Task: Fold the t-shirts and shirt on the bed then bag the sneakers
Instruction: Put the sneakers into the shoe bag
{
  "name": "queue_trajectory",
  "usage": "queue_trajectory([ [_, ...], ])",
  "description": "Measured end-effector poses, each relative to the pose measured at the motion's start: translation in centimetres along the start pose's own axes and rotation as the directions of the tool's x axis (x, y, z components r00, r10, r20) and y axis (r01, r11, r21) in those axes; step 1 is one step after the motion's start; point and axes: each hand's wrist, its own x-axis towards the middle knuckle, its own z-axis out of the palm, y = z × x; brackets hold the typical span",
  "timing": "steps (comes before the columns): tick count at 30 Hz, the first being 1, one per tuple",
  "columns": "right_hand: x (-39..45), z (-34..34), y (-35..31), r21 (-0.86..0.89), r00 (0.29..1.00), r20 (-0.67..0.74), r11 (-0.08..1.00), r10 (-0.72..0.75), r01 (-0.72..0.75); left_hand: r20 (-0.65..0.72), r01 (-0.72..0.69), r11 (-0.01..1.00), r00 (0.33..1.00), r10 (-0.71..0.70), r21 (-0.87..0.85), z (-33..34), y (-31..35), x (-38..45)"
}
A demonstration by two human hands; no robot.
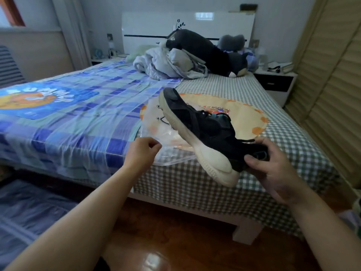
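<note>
1. Right hand (273,163) is wrapped around the heel end of a black fabric sneaker with a chunky cream rubber sole (197,130), fingers and thumb curled onto the collar. The shoe hangs in the air over the near edge of the bed, not touching anything as far as I can see.
2. Left hand (143,151) is at the near rim of a clear plastic bag with a yellow and orange printed panel (230,114). Fingers are curled with thumb meeting fingertips, so it looks like it's pinching the film, but the plastic is see-through and blurry there, so I can't swear to it.
3. The bag lies flat on the green-and-white checked bedsheet (293,137), partly over the blue plaid cover (78,106) on the left.
4. The bit that matters: the sneaker's long axis runs diagonally, toe pointing up and away to the left, heel down toward the person, sole facing left. The bag sits right beneath and behind it, mouth seemingly on the left hand's side.
5. My guess is the toe needs to swing round toward that opening while the left hand lifts the rim.
</note>
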Motion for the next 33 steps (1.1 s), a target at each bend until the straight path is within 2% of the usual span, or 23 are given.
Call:
queue_trajectory([
  [2,-0.8,-0.8,-0.1,-0.006,0.999,0.038,1.0,0.024,-0.024,-0.013,0.112,0.984,0.993,-0.115,-0.138,-0.4,0.5,0.9],
  [5,-2.1,-1.8,-0.9,-0.009,0.996,0.082,0.999,0.047,-0.047,-0.005,0.179,0.965,0.983,-0.184,-0.19,-0.9,1.1,1.7],
  [7,-2.8,-2.2,-1.5,-0.032,0.994,0.092,0.998,0.056,-0.053,-0.018,0.176,0.963,0.983,-0.184,-0.201,-1.0,1.2,2.0],
  [11,-3.7,-2.6,-2.0,-0.276,0.997,0.064,0.961,0.05,-0.03,-0.087,0.117,0.952,0.985,-0.147,-0.283,-1.5,1.7,2.4],
  [13,-4.0,-2.6,-2.2,-0.349,0.999,0.031,0.937,0.042,-0.029,-0.13,0.021,0.979,0.99,-0.048,-0.202,-1.6,2.3,2.1],
  [14,-4.0,-2.4,-2.4,-0.386,1.0,0.01,0.922,0.03,-0.024,-0.161,-0.069,0.994,0.985,0.053,-0.09,-1.5,2.7,1.8],
  [16,-4.2,-1.6,-2.8,-0.477,1.0,-0.018,0.879,-0.016,0.005,-0.22,-0.287,0.944,0.922,0.318,0.16,-1.2,3.5,1.0],
  [17,-4.3,-1.1,-3.0,-0.523,0.998,-0.029,0.852,-0.048,0.026,-0.23,-0.362,0.906,0.883,0.408,0.217,-1.0,4.1,0.5],
  [19,-4.3,0.4,-3.1,-0.575,0.993,-0.048,0.816,-0.109,0.062,-0.215,-0.463,0.851,0.83,0.514,0.246,-0.5,5.2,-0.4],
  [21,-4.1,2.0,-2.9,-0.583,0.984,-0.081,0.808,-0.16,0.083,-0.16,-0.528,0.818,0.808,0.567,0.229,0.1,6.1,-1.2],
  [25,-3.2,5.0,-1.6,-0.719,0.964,-0.112,0.69,-0.243,0.09,-0.123,-0.495,0.866,0.857,0.5,0.077,1.1,6.6,-2.9],
  [29,-2.3,7.4,-0.3,-0.791,0.96,-0.075,0.602,-0.269,0.106,-0.223,-0.442,0.894,0.881,0.416,-0.077,0.9,7.4,-3.5],
  [31,-1.8,8.4,0.0,-0.801,0.956,-0.068,0.587,-0.285,0.118,-0.267,-0.44,0.891,0.877,0.4,-0.11,0.5,7.6,-3.3],
  [33,-1.1,9.2,0.1,-0.797,0.945,-0.092,0.592,-0.313,0.118,-0.254,-0.454,0.889,0.869,0.424,-0.068,0.3,7.2,-3.5],
])
